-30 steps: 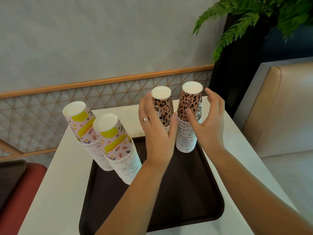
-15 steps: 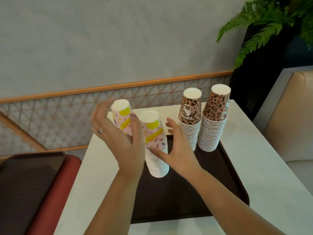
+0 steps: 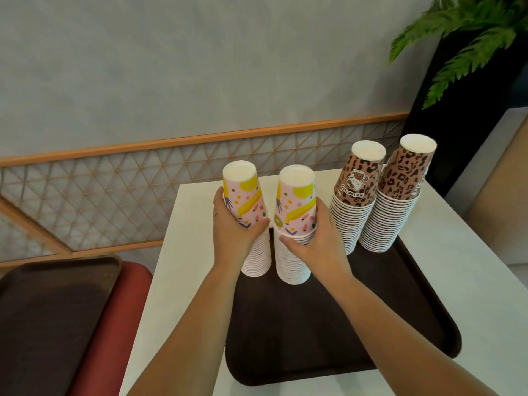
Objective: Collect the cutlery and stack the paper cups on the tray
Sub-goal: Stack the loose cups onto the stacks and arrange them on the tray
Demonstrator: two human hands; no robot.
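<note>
A dark brown tray lies on the white table. Four upside-down stacks of paper cups stand along its far side. My left hand grips the left pink-and-yellow stack around its middle. My right hand wraps the second pink-and-yellow stack beside it. Further right stand two leopard-print stacks, untouched. No cutlery is in view.
A second dark tray rests on a red seat to the left of the table. A lattice railing and grey wall run behind. A dark planter with a fern stands at the far right.
Both hands left the leopard-print stacks, moved left and closed around the two pink-and-yellow stacks, which now stand more upright and closer together on the tray.
</note>
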